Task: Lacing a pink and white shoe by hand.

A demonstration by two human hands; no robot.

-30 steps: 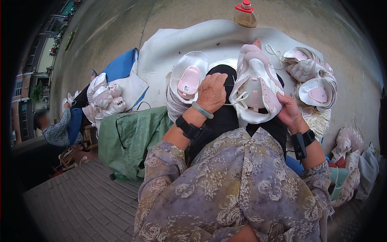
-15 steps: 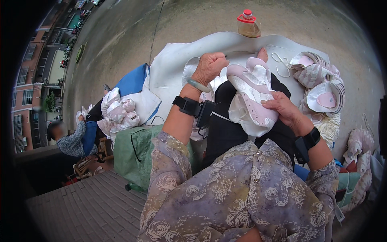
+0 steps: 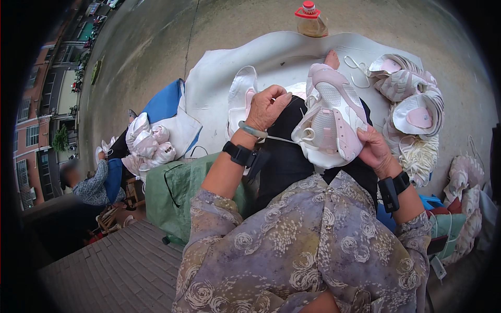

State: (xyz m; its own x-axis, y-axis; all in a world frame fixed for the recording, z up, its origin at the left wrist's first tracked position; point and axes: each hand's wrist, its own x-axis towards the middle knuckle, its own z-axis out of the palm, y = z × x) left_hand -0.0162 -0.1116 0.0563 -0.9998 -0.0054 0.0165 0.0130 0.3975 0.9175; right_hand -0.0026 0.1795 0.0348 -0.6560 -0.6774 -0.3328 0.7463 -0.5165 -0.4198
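Observation:
A white and pale-pink sneaker upper (image 3: 330, 112) lies above my dark-trousered lap, toe pointing away. My right hand (image 3: 374, 148) is closed on its near right edge, thumb on top. My left hand (image 3: 269, 107) is to the left of it, fingers curled in a pinch. A white shoelace (image 3: 283, 139) runs straight from the upper's left side to behind my left wrist, where its end is hidden. Loose loops of lace lie on the upper's opening. Beyond my left hand, another upper (image 3: 243, 86) rests on the white sheet (image 3: 209, 78).
Stacked uppers (image 3: 412, 86) stand at right above a bundle of white laces (image 3: 417, 161). A green sack (image 3: 172, 195) is at my left. A bottle with a red cap (image 3: 311, 21) stands beyond the sheet. A seated person (image 3: 99, 180) is farther left, near more uppers (image 3: 148, 146).
My left hand has come down and nearer, its fist loosening into a pinch. The upper has tilted, showing its opening and lace loops. The view has shifted slightly.

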